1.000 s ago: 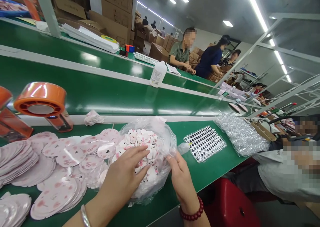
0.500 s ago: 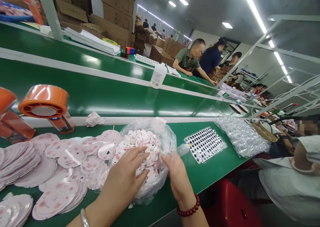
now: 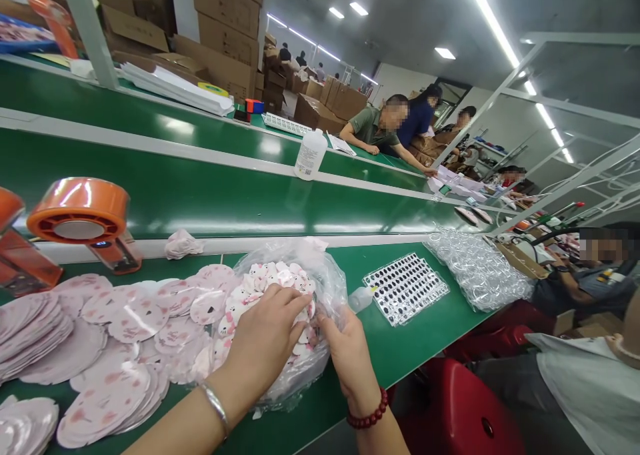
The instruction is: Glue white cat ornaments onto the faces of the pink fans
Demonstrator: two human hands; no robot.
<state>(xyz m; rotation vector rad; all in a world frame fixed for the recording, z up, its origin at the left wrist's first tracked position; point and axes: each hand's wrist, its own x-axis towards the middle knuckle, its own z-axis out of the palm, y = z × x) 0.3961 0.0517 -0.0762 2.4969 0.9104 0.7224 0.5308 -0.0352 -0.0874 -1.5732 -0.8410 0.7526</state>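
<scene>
A clear plastic bag (image 3: 325, 275) lies open on the green table, full of small white and pink character pieces (image 3: 245, 295). Over these pieces is my left hand (image 3: 270, 335), palm down, its fingers bent and apart, the tips among the pieces. My right hand (image 3: 347, 348) is at the bag's right side, with thumb and fingers closed on the plastic edge. Round pink printed discs (image 3: 137, 311) lie in piles and loose to the left of the bag. Just right of my right hand is a small clear bottle with a yellow tip (image 3: 361, 298).
Sheets of black oval pieces (image 3: 405, 288) and clear plastic packaging (image 3: 480, 268) lie to the right. Orange fans (image 3: 80, 211) stand at the left. A white bottle (image 3: 311, 155) stands on the far ledge. A red stool (image 3: 465, 408) and a seated person are at the right.
My left hand has moved slightly right and further over the pieces, its forearm turned. My right hand stays at the bag's edge. The view has shifted a little.
</scene>
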